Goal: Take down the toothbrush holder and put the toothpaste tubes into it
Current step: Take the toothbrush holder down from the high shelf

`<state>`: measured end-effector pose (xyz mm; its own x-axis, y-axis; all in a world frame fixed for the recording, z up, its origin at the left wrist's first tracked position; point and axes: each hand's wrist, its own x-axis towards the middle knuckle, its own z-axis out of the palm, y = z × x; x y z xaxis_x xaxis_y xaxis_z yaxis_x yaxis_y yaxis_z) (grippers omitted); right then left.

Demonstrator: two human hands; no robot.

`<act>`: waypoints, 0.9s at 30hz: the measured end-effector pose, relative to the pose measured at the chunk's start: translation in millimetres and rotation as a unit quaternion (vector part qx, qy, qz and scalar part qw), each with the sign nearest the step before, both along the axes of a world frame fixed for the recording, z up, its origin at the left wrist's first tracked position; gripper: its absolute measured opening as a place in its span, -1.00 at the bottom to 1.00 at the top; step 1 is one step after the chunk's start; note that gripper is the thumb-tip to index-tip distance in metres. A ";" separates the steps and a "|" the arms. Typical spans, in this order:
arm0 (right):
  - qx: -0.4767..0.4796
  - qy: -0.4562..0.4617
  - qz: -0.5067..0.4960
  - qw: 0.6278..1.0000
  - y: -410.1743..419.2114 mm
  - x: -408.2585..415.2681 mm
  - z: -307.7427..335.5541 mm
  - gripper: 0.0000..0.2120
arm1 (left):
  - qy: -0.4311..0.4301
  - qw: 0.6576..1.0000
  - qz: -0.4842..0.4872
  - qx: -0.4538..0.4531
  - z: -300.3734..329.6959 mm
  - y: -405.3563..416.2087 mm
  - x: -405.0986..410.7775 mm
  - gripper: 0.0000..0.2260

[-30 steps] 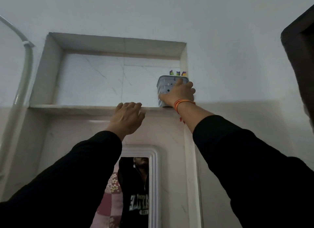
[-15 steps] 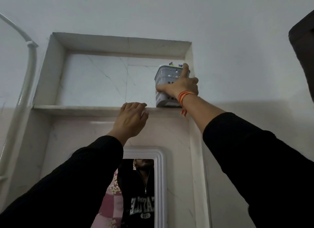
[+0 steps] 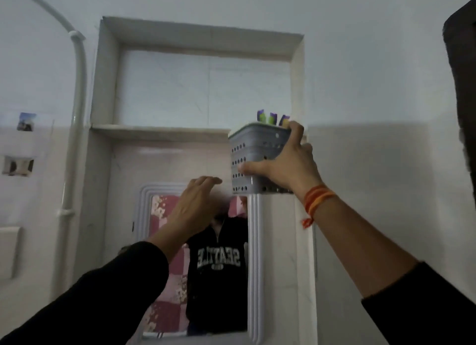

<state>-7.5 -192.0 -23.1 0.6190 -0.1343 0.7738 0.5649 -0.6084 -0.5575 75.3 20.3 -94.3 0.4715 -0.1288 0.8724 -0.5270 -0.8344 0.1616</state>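
Note:
The toothbrush holder (image 3: 253, 149) is a grey perforated plastic box with purple and green brush ends (image 3: 271, 118) sticking out of its top. My right hand (image 3: 286, 164) grips it by its right side and holds it in the air, below and in front of the shelf's right end. My left hand (image 3: 197, 203) hovers just left of and below the holder, fingers apart, holding nothing. No toothpaste tubes are in view.
A recessed wall niche with a stone shelf (image 3: 159, 131) sits above a white-framed mirror (image 3: 253, 267). A white pipe (image 3: 77, 113) runs down the left wall. A dark edge (image 3: 461, 87) stands at the far right.
My right hand has lifted the holder off the shelf and brought it down and forward. My left hand has dropped from the shelf edge to in front of the mirror.

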 end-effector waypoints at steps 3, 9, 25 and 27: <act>0.001 0.040 0.006 0.999 8.4 2.5 -72.0 0.21 | 0.056 0.997 -0.042 -0.030 -60.6 5.3 -13.3 -0.76; 0.006 0.127 0.004 0.992 20.9 20.7 -234.1 0.16 | 0.230 0.967 -0.050 -0.095 -222.8 3.0 -41.8 -0.77; -0.031 0.325 -0.004 0.945 29.0 32.3 -569.8 -0.02 | 0.568 0.777 0.011 -0.271 -467.2 21.9 -42.6 -0.66; -0.041 0.332 -0.010 0.942 28.0 25.3 -593.4 -0.04 | 0.582 0.760 0.024 -0.288 -469.9 23.2 -32.6 -0.76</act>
<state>17.8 -164.0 -616.5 0.9684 -0.1080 0.2246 0.0957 -0.6709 -0.7354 42.7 43.5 -564.2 0.9594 0.1581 -0.2336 0.2810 -0.4624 0.8410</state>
